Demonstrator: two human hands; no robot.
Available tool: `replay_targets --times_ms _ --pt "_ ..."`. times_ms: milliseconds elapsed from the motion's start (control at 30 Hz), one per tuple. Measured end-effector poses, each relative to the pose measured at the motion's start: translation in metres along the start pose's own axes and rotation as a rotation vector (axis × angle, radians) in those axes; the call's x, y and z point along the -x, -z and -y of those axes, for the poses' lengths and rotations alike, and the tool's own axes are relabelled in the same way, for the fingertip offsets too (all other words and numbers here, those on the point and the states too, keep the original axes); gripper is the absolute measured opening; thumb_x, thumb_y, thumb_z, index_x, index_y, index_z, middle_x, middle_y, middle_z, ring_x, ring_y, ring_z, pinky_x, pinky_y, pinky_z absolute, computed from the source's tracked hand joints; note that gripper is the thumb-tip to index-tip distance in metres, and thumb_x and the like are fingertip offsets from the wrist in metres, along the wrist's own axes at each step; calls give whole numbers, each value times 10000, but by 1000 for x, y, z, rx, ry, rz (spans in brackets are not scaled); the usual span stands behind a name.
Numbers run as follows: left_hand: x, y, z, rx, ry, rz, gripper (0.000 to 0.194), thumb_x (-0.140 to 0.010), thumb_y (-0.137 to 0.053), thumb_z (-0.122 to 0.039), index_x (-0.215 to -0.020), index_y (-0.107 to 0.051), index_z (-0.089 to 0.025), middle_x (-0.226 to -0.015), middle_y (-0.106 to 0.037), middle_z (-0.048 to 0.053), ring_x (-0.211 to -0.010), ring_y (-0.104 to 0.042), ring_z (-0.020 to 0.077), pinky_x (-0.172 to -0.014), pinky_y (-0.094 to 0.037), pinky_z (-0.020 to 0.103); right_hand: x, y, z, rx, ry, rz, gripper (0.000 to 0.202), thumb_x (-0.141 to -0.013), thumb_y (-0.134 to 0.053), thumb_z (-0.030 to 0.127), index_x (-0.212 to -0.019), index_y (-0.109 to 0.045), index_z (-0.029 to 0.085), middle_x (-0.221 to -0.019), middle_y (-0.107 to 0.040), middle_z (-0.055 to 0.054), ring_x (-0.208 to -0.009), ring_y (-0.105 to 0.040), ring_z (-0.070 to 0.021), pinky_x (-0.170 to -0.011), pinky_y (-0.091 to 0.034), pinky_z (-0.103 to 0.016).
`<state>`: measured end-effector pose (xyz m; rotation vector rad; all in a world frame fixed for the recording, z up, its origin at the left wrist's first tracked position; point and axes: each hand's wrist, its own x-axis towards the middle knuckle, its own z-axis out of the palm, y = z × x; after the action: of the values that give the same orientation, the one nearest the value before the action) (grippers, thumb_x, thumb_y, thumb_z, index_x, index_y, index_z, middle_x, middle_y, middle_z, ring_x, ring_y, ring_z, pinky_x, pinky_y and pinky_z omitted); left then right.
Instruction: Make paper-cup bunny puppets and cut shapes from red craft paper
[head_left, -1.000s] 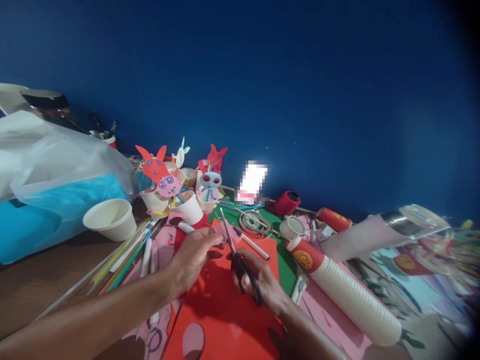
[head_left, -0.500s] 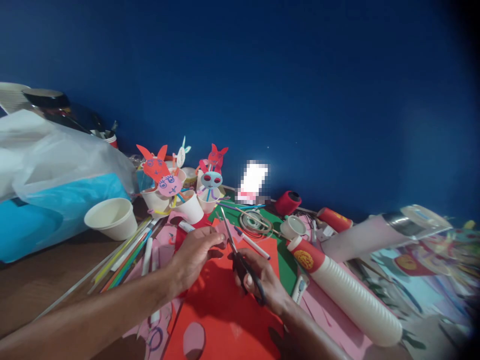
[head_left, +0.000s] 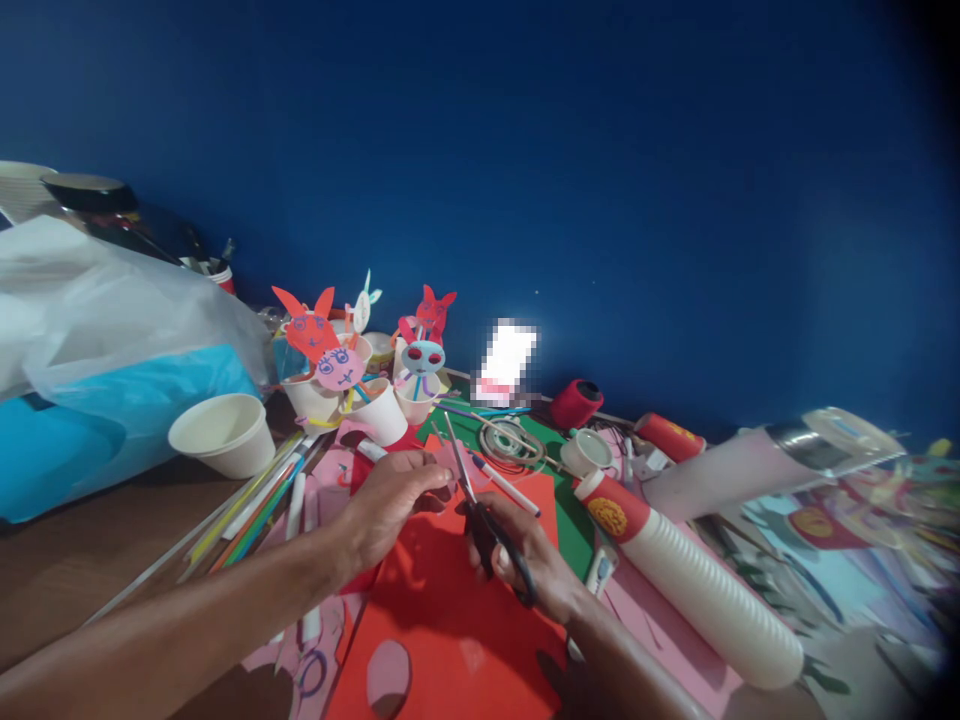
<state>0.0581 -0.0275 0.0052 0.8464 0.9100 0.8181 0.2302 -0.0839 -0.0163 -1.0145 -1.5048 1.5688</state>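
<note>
Black-handled scissors (head_left: 491, 530) are in my right hand (head_left: 525, 550), their blades parted and pointing up and away. Between the blades and my left fingers is a small pink paper piece (head_left: 444, 460), partly hidden by my left hand (head_left: 401, 500), which pinches it. Both hands are over red paper (head_left: 457, 620). On that paper, near the bottom of the view, lies a pink oval cutout (head_left: 388, 678). A capped white marker (head_left: 506, 487) rests just beyond my right hand.
Paper cups with face figures (head_left: 341, 370) stand behind my left hand. An open cup (head_left: 225, 435) and colored sticks (head_left: 262, 510) are at left. A long cup stack (head_left: 697, 585) lies right. A lit phone (head_left: 506, 362) leans near the blue wall.
My right hand and the scissors have shifted very slightly, and the blades sit a little differently at the pink paper. My left hand keeps its pinch in nearly the same place.
</note>
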Motion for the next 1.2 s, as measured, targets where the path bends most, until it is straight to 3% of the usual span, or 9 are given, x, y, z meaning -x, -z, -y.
replay_targets --times_ms 500,833,1200 --pt "-4 5 -2 -2 40 57 70 -651 -573 -169 -584 -568 -149 -572 -559 -8 -570 -521 113 -609 -420 244 2 1 2 -37 -7 4 570 -680 -557 584 -1045 -481 152 -636 -481 13 -501 -459 -100 -500 -444 -245" --pt "-6 7 -4 -22 31 68 64 -633 -587 -170 -575 -575 -145 -588 -595 10 -560 -547 118 -602 -421 248 -1 3 4 -19 -29 3 558 -676 -563 580 -1027 -504 150 -622 -477 13 -474 -444 -93 -457 -426 -230" --pt "-8 9 -5 -29 58 73 48 -612 -600 -161 -582 -575 -133 -590 -615 23 -576 -578 137 -615 -443 271 -1 4 0 26 23 35 573 -699 -532 590 -1050 -461 142 -683 -528 -21 -557 -486 -125 -547 -407 -257"
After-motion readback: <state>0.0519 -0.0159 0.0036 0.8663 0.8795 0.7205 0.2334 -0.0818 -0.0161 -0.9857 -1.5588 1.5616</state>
